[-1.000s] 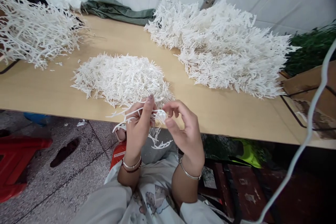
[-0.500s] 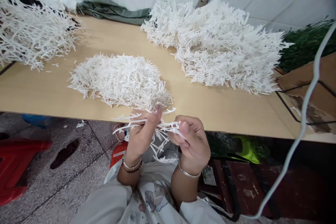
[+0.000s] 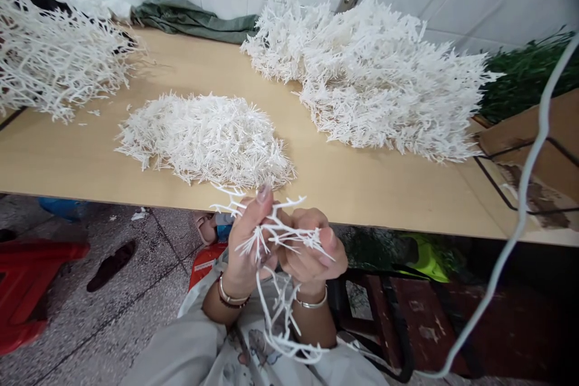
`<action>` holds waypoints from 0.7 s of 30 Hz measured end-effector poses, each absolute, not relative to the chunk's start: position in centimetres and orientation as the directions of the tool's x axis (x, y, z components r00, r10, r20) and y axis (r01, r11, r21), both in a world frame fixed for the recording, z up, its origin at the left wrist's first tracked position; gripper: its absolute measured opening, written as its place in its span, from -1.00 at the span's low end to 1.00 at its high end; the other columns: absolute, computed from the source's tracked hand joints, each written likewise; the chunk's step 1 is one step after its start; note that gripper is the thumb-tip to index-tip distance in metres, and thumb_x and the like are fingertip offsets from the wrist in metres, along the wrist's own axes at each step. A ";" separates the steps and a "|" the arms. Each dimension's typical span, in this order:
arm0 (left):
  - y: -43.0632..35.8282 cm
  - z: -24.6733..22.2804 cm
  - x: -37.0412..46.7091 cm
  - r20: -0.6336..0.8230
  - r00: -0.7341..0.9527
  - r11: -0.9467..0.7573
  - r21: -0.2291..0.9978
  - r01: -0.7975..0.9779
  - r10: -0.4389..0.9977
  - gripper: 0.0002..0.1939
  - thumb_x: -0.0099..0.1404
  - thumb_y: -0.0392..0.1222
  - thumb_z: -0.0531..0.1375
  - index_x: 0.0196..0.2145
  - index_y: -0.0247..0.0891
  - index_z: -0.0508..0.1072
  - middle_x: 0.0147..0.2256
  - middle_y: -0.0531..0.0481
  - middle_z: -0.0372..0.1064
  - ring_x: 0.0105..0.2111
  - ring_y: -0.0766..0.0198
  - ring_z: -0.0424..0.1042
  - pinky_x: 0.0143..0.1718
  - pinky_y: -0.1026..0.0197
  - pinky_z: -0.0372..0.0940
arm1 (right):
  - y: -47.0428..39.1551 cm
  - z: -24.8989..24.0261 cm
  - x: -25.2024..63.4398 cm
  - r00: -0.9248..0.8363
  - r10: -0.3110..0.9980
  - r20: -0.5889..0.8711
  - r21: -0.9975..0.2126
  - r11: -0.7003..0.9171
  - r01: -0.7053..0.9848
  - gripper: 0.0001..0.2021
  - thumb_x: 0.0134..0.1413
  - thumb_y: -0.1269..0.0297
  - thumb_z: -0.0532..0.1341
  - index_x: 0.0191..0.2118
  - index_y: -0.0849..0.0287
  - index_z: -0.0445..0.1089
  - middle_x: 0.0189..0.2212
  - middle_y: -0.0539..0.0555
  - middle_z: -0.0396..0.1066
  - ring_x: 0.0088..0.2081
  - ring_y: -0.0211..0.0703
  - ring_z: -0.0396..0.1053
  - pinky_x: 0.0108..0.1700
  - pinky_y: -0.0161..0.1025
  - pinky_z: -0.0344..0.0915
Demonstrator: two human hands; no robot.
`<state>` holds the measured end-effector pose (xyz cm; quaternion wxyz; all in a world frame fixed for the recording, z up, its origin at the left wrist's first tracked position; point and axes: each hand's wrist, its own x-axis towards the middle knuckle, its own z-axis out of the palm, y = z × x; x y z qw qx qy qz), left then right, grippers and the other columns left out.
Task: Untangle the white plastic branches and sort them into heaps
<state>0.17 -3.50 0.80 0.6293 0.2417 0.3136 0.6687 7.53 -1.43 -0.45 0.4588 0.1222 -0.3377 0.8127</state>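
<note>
In the head view, the left hand (image 3: 248, 241) and right hand (image 3: 313, 247), close together, pinch white branches (image 3: 286, 230) between thumbs and fingers, some dangling below. Beyond, on the table (image 3: 371, 193), lies a small white pile (image 3: 208, 136); farther right, a bigger pile (image 3: 384, 75); far left, tangled white twigs (image 3: 54, 54).

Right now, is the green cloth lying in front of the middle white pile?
No, the green cloth lies behind it, against the wall.
</note>
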 end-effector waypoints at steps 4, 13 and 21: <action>-3.3 0.8 0.0 -0.081 -0.077 0.002 0.705 -0.709 0.994 -0.29 0.12 0.22 0.24 -0.76 -0.23 -0.12 -0.84 0.18 -0.24 -0.84 0.53 -0.21 -0.82 0.34 -0.24 | -1.5 -0.6 7.4 -0.517 0.679 0.521 -0.367 -0.369 -0.854 -0.51 0.25 0.27 0.07 -0.67 0.15 -0.12 -0.88 -0.25 -0.20 -0.89 -0.56 -0.30 -0.81 -0.53 -0.20; -2.9 1.1 -0.9 0.189 -0.250 -0.313 0.508 -0.803 0.949 -0.38 0.35 -0.06 0.11 -0.71 -0.27 -0.13 -0.85 0.22 -0.28 -0.84 0.54 -0.26 -0.76 0.40 -0.09 | 0.9 -0.6 10.9 -0.181 0.781 0.598 -0.485 0.173 -0.857 -0.58 0.29 0.19 0.01 -0.60 0.15 -0.05 -0.77 -0.18 -0.12 -0.77 -0.48 -0.22 -0.73 -0.45 -0.14; -1.6 0.7 -0.6 0.045 -0.544 -0.458 0.600 -0.656 0.838 -0.66 0.21 -0.16 0.26 -0.58 -0.24 0.19 -0.75 0.26 -0.11 -0.80 0.53 -0.22 -0.77 0.40 -0.13 | 5.3 -1.7 8.1 -0.168 0.865 0.473 -0.800 0.501 0.330 -0.77 0.31 0.23 -0.02 -0.41 0.12 0.08 -0.57 -0.09 0.06 -0.53 -0.32 0.09 -0.43 -0.30 0.06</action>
